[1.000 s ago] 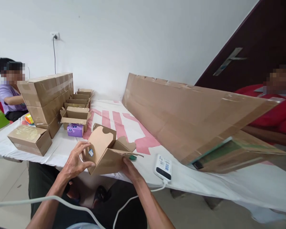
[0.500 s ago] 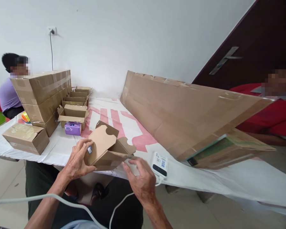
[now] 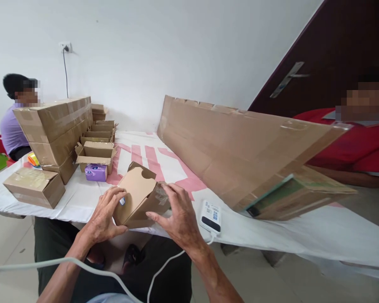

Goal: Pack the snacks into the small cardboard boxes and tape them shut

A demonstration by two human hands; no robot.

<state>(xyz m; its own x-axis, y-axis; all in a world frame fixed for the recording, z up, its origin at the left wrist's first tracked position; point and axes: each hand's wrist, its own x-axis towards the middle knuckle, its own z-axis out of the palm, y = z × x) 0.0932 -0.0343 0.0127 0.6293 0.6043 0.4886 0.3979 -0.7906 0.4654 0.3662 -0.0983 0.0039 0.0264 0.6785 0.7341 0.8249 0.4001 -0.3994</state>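
Carton (image 3: 138, 188) tilted at the near edge of the counter (image 3: 255, 231), between both hands. Left hand (image 3: 105, 215) clamped on its left end, as before. Right hand (image 3: 181, 216), lower half a second ago, now higher, thumb and fingers clamped round the right end; flaps there, earlier splayed outward, now folded in.

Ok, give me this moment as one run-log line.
left hand: holding small carton at its left end | right hand: at its right end | on table: purple pack, white device
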